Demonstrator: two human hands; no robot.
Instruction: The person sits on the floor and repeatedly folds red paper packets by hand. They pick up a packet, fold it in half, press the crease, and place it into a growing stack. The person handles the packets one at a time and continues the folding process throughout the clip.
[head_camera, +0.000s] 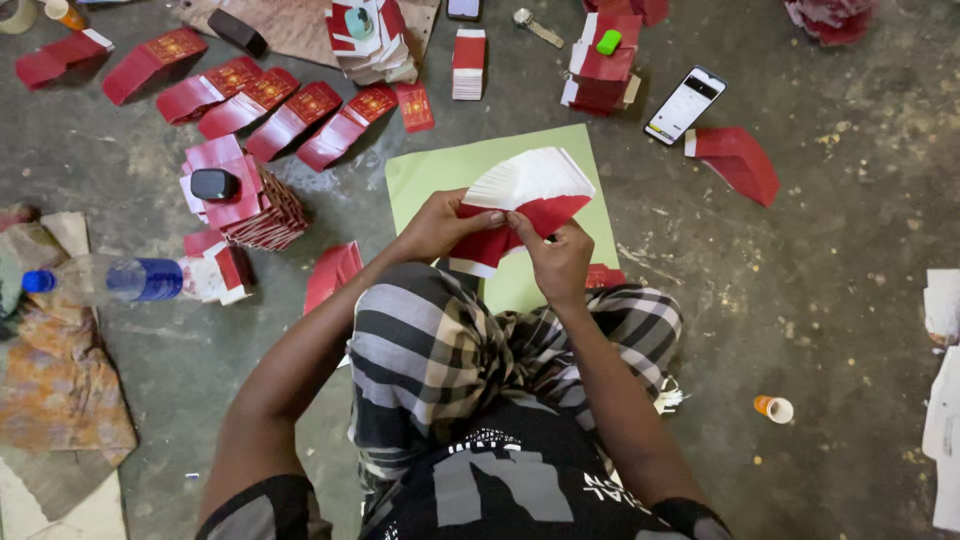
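Red-and-white fan: a sheaf of folded paper envelopes (520, 200) spread like a hand of cards, white edges up, red below, held above the person's lap.
Left hand: (440, 222) closed on the fan's left lower edge, fingers curled over the red part, thumb on top.
Right hand: (558, 258) pinching the fan at its lower middle, fingertips (520, 222) pressed on the red flaps.
Step in hand: by the look of it, fanning the stack so each flap edge shows, both hands steadying it.
Next move calls for: I judge an even spread and a firm hold at the base, or the sheets slip out of step.
Under the fan: a pale green sheet (440, 170) flat on the concrete floor (820, 250).
Near by, left: leaning stacks of red envelopes (255, 205) with a small black object (213, 184) on top; a row of fanned red bundles (260, 100) beyond.
Further out: a phone (685, 104) to the right, a plastic bottle (110, 279) lying at the left, a small orange-and-white tube (773, 407) on the floor.
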